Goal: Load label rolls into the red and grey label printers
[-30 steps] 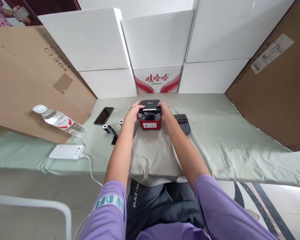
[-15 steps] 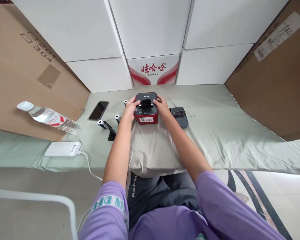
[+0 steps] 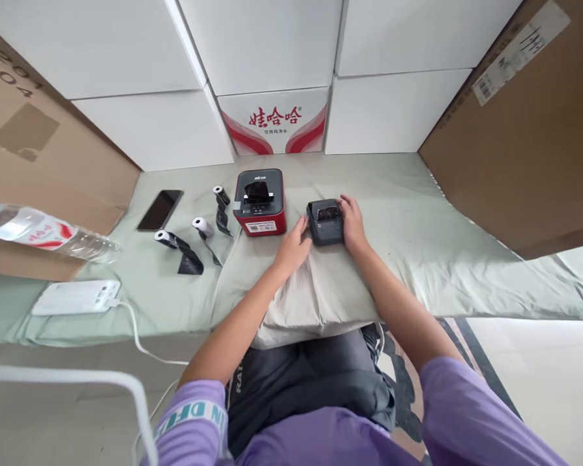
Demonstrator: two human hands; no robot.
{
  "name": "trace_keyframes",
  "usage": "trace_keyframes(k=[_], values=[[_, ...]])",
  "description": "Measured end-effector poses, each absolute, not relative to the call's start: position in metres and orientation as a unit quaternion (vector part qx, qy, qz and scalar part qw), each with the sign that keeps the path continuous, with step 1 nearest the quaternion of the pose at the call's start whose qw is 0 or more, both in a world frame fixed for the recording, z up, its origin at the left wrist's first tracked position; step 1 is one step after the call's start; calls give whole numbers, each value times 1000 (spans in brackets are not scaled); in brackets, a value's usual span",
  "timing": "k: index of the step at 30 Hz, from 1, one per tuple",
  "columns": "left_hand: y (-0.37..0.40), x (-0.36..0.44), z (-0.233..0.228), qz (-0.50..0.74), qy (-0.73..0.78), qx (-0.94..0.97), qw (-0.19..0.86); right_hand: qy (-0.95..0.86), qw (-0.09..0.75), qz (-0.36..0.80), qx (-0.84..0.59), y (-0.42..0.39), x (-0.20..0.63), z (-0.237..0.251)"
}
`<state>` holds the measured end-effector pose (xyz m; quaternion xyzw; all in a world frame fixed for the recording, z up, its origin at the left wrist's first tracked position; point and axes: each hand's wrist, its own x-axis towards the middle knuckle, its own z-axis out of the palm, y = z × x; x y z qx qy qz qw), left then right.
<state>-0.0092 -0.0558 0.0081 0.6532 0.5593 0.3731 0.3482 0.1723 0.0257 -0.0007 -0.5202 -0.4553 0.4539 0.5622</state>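
Observation:
A small dark grey label printer point(image 3: 325, 222) sits on the pale green cloth. My right hand point(image 3: 352, 222) rests against its right side, fingers curled on it. My left hand point(image 3: 291, 247) touches its left edge with fingers spread. A red and black label printer point(image 3: 260, 202) stands free to the left, nothing touching it. Three small label rolls point(image 3: 203, 226) with dark tape trailing lie left of the red printer.
A black phone point(image 3: 160, 210) lies flat at the left, a water bottle point(image 3: 43, 230) on its side beyond it, a white power bank point(image 3: 76, 297) with cable near the front edge. White boxes point(image 3: 272, 58) and brown cartons point(image 3: 529, 136) wall in the back and sides.
Both hands left the red printer and moved right to the grey printer. The camera view shifted right and downward.

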Motion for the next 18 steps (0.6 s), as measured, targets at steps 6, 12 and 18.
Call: trace_keyframes(k=[6,12,18], values=[[-54,-6,-4,339,577,685,290,-492,551,405,-539,16,164,-1],[-59,0,-4,319,592,703,231,-503,540,401,-543,12,164,0],[-58,3,-6,281,582,750,141,-506,526,399,-555,12,162,0]])
